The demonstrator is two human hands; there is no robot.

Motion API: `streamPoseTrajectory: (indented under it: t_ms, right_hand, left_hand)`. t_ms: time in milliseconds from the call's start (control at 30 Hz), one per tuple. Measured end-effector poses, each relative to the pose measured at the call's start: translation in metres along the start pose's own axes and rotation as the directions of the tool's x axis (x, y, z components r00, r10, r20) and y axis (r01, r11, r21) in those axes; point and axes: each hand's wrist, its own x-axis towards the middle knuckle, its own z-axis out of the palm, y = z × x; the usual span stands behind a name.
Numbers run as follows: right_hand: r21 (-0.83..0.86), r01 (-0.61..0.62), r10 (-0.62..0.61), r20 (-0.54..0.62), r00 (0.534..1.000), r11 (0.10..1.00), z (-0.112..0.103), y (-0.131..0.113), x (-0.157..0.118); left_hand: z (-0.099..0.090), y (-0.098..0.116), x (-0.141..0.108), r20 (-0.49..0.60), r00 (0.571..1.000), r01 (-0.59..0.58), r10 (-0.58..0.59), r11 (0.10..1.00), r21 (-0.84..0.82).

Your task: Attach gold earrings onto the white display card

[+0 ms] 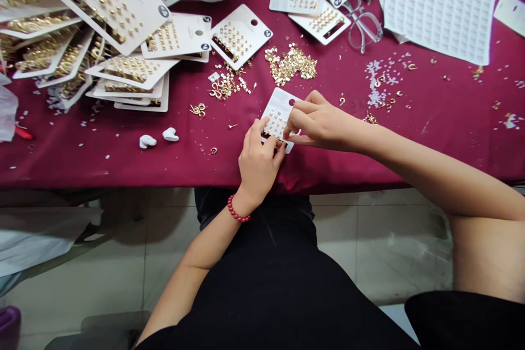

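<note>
A white earring card with rows of gold studs sits on the table edge between my hands. My left hand, wearing a red bead bracelet, grips the card's lower edge. My right hand comes in from the right, its fingertips pinched on the card's right side and hiding part of it. A loose heap of gold earring pieces lies just beyond the card. A smaller scatter of gold hoops and backs lies to its left.
A burgundy tablecloth covers the table, with a stack of filled cards at the far left and more along the back. Clear glasses, a white printed sheet and two white earbuds lie about. Tiled floor shows below the edge.
</note>
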Motion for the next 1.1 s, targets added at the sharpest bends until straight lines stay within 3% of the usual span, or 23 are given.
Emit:
streamPoseTrajectory:
  t_ms: [300,467,633,900,1100]
  right_hand:
    - [-0.15,0.151,-0.132,0.132,0.982,0.977,-0.009,0.002,0.007]
    - [-0.174,0.33,-0.287,0.232,0.929,0.928,-0.023,-0.001,0.01]
    - [-0.183,0.335,-0.269,0.309,0.912,0.924,-0.035,-0.006,0.011]
    - [-0.284,0.299,-0.229,0.254,0.94,0.911,-0.01,0.005,0.015]
    - [-0.333,0.344,-0.277,0.234,0.932,0.878,-0.001,0.006,0.017]
  left_hand:
    - [-0.001,0.0,0.0,0.027,0.999,0.022,-0.022,1.0,-0.019]
    - [-0.001,0.001,0.001,0.043,0.998,0.044,-0.044,0.999,-0.01]
    - [-0.001,0.001,0.0,0.045,0.998,0.044,-0.044,0.999,-0.004]
    - [-0.001,0.002,0.0,0.048,0.998,0.038,-0.038,0.999,0.014]
    - [0.0,0.001,0.0,0.05,0.998,0.043,-0.044,0.999,0.029]
